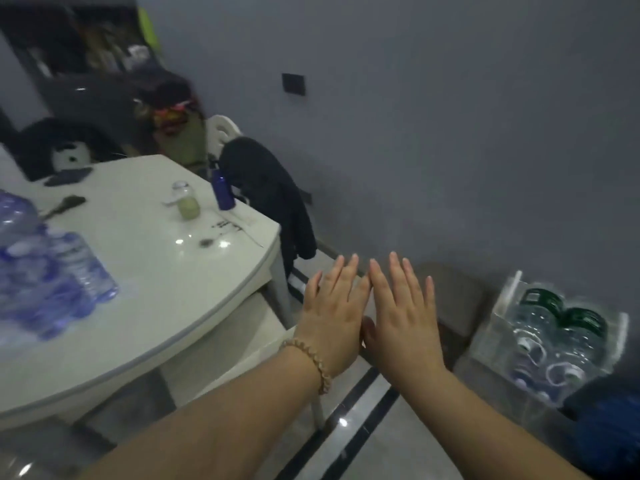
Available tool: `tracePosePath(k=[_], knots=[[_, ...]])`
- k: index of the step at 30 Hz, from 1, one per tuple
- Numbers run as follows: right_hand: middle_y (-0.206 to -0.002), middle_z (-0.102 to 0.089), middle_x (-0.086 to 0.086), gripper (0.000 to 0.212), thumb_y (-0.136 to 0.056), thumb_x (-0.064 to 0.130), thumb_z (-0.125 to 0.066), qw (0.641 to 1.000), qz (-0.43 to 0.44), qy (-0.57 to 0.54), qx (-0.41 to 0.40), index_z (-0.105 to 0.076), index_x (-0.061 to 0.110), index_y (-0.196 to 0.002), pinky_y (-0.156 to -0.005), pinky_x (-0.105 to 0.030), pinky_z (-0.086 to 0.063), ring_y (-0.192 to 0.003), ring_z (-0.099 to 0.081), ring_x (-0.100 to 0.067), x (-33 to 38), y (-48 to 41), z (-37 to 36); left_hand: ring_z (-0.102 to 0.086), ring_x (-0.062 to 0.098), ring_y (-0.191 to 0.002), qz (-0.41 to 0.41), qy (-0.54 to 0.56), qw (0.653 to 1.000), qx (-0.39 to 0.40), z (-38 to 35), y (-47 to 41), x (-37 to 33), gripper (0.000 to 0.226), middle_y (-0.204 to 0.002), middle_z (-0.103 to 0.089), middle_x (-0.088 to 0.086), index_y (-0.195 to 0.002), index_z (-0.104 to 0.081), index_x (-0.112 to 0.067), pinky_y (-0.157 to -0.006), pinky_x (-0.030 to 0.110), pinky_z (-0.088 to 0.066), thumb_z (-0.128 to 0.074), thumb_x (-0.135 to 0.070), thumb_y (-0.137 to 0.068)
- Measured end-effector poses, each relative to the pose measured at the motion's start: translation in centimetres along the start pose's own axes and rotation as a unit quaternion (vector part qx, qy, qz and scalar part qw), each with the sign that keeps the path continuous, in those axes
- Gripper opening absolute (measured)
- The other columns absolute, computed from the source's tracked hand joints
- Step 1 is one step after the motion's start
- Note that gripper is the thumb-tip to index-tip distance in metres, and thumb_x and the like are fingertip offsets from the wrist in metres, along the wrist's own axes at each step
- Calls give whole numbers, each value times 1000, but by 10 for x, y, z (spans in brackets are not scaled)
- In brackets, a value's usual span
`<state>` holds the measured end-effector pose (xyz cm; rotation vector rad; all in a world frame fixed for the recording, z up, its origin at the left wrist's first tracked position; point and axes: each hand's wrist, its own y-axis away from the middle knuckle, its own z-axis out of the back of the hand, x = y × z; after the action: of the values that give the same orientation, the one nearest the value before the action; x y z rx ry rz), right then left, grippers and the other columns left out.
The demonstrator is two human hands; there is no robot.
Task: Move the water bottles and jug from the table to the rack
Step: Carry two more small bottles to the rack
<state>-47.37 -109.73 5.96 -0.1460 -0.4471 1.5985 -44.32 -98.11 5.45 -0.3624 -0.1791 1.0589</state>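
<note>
Fingers [346, 271] of both hands are straight and close together, holding nothing; the left hand [332, 306], with a bead bracelet [311, 358] at the wrist, and the right hand [401, 317] hang palm down, touching along the forefingers, over the floor between table [166, 289] and clear rack [502, 306]. Blurred water bottles [79, 268] and a jug [17, 216] sit at the table's left, long axes slanting up-left; whether they stand or lie, I cannot tell. Farther along, a small jar [187, 202] and a blue bottle [223, 190] stand upright. A chair draped in a dark garment [270, 202] is just beyond the table's corner. Green-capped bottles [561, 334] fill the rack.
</note>
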Motion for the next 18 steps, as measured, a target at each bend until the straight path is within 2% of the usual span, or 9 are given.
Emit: tracePosePath(k=[3,7,10,13,16,18], knots=[[-158,-1,-9,87,-86,35,-62,998,54,-20,-2,-4,22,-149,-113,-46,10,-143,12,-20,73,-5,-1,2,22,-144,34,9,999,-17,31,37,62,77,-158,-4,4,-144,-6,-23,-116,47,-10,-58,-30,-88],[-158,-8,-11,84,-84,31,-64,995,85,-46,-15,-13,20,-149,-112,-43,12,-144,4,-23,192,-8,-18,3,21,-144,77,22,996,-34,65,97,159,79,-158,-3,3,-146,-6,-25,-116,42,-4,-59,-26,-88],[-159,3,-7,83,-88,35,-58,994,99,-45,-7,-4,24,-150,-109,-39,20,-142,15,-19,288,-5,-46,4,22,-144,110,18,993,-31,79,153,243,78,-158,0,2,-146,-1,-30,-111,38,5,-56,-28,-91],[-158,9,-5,83,-89,36,-55,991,111,-70,10,1,24,-150,-108,-39,21,-138,23,-16,390,-2,-81,8,22,-143,155,-11,988,-6,94,216,345,83,-158,6,-2,-145,5,-35,-106,36,16,-56,-25,-90],[-158,9,-5,83,-89,36,-54,991,100,-73,46,2,23,-149,-107,-40,21,-143,16,-20,469,-2,-110,7,22,-144,194,-28,980,42,105,258,436,86,-158,5,-1,-145,4,-35,-107,36,11,-57,-20,-87],[-158,2,-7,83,-86,32,-58,990,112,-64,66,-6,22,-150,-110,-42,15,-145,6,-24,480,0,-117,5,23,-144,208,-29,977,41,107,269,459,84,-158,3,-1,-146,1,-33,-109,35,8,-57,-20,-87]])
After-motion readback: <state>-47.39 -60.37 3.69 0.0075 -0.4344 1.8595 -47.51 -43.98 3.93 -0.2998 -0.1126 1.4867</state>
